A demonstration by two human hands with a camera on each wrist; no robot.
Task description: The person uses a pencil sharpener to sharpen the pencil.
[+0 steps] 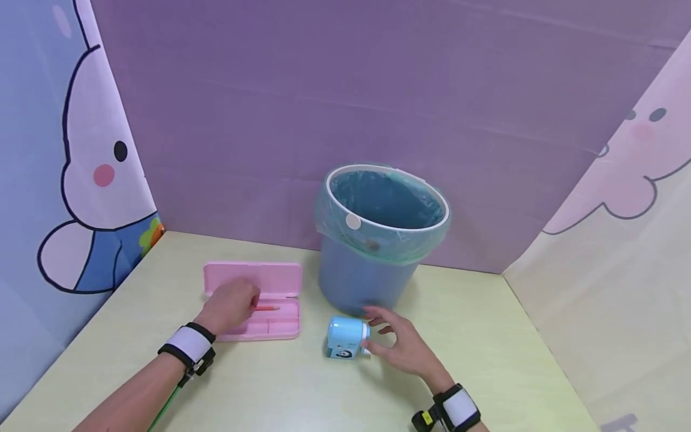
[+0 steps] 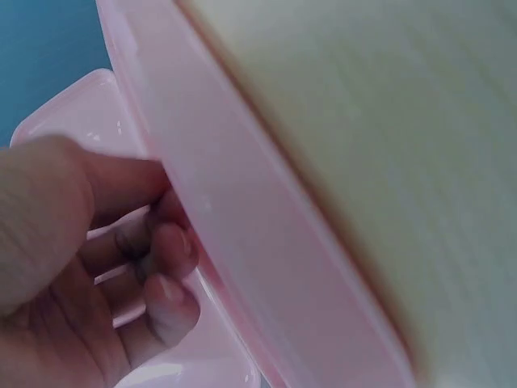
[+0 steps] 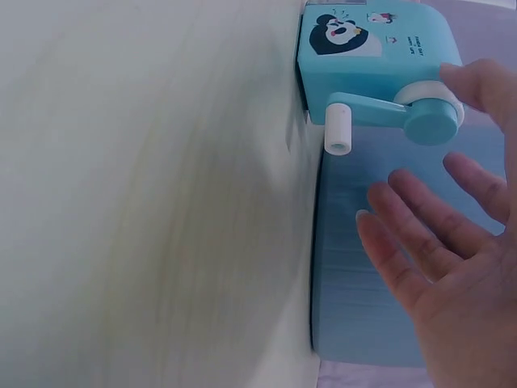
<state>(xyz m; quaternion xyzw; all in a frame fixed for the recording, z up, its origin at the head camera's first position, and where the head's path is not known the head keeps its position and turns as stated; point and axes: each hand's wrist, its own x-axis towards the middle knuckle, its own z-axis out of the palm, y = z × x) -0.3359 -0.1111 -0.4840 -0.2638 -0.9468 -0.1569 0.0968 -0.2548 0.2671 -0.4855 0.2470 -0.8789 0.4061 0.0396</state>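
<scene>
A pink pencil case (image 1: 283, 328) lies with its lid raised on the table. My left hand (image 1: 232, 305) reaches into it, and its curled fingertips pinch a short red pencil (image 1: 267, 308) whose tip points right. In the left wrist view the case's wall (image 2: 242, 210) hides the thumb and index fingertips. A light blue crank pencil sharpener (image 1: 344, 337) with a panda picture sits right of the case. Beside its crank end is my right hand (image 1: 402, 345), fingers spread. In the right wrist view its thumb (image 3: 481, 85) is right at the sharpener's white collar.
A blue bin (image 1: 361, 279) with a green liner and white rim stands behind the sharpener. A purple backdrop (image 1: 302, 120) rises behind the table (image 1: 291, 390), and cartoon-printed sheets hang at both sides.
</scene>
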